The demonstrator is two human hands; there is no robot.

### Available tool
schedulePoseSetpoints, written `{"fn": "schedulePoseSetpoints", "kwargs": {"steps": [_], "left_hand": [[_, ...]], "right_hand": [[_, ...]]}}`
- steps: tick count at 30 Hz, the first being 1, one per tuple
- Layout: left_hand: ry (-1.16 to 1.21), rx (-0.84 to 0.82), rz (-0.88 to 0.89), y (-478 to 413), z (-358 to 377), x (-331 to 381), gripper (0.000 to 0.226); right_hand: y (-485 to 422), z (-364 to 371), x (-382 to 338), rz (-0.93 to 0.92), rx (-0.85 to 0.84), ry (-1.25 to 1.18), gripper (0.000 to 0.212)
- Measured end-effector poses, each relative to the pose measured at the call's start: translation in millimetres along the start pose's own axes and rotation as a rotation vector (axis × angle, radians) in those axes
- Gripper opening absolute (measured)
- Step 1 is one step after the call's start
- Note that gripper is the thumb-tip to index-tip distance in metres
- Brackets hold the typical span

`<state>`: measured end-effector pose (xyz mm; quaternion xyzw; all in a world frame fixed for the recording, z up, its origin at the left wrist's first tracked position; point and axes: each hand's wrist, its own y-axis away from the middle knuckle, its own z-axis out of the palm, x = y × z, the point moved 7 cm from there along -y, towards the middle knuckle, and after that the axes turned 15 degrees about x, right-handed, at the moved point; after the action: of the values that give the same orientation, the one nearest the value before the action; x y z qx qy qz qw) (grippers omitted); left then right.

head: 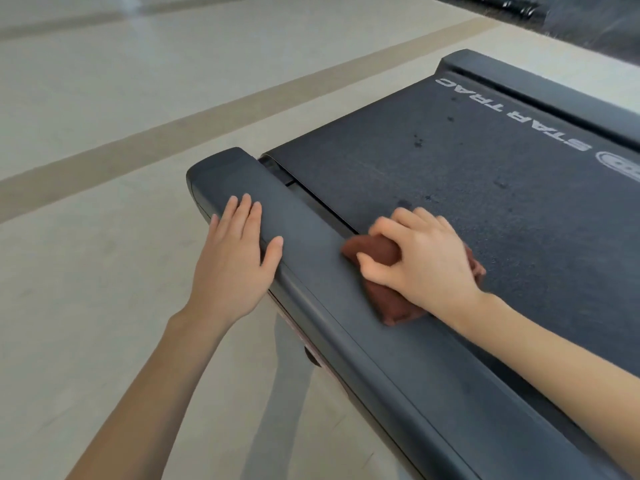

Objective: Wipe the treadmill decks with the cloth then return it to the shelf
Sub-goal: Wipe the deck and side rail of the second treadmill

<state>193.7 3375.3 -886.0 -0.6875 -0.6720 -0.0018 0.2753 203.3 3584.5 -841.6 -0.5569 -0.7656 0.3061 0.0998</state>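
A dark treadmill deck with white lettering fills the right half of the head view, with small spots on the belt. Its near side rail runs from the rear end toward the lower right. My right hand grips a bunched reddish-brown cloth with curled fingers and holds it down where the rail meets the belt. My left hand rests flat on the rail near its rear end, fingers straight, thumb out to the right.
Pale tiled floor with a tan stripe lies left of and behind the treadmill. The far side rail bounds the belt at the upper right. A dark mat or other equipment sits at the top right corner.
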Motion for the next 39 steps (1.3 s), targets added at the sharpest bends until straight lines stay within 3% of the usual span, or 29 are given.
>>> {"fn": "schedulePoseSetpoints", "kwargs": {"steps": [3, 6, 11, 20, 27, 31, 39], "left_hand": [[-0.133, -0.085, 0.019, 6, 7, 23, 0.076], [-0.162, -0.13, 0.199, 22, 17, 67, 0.083], [-0.108, -0.178, 0.382, 29, 38, 114, 0.082], [-0.074, -0.16, 0.287, 18, 35, 114, 0.08], [-0.146, -0.185, 0.273, 3, 21, 73, 0.072], [-0.179, -0.157, 0.291, 5, 22, 73, 0.07], [-0.147, -0.093, 0.274, 4, 21, 75, 0.075]], "right_hand": [[46, -39, 31, 0.016, -0.07, -0.053, 0.036], [82, -71, 55, -0.012, -0.098, -0.041, 0.031], [93, -79, 75, 0.026, -0.009, 0.047, 0.03], [18, -20, 98, 0.111, -0.041, 0.098, 0.031], [58, -49, 91, -0.043, -0.173, -0.107, 0.054], [58, -45, 66, -0.162, -0.042, -0.017, 0.043], [-38, 45, 25, -0.031, -0.053, 0.088, 0.039]]}}
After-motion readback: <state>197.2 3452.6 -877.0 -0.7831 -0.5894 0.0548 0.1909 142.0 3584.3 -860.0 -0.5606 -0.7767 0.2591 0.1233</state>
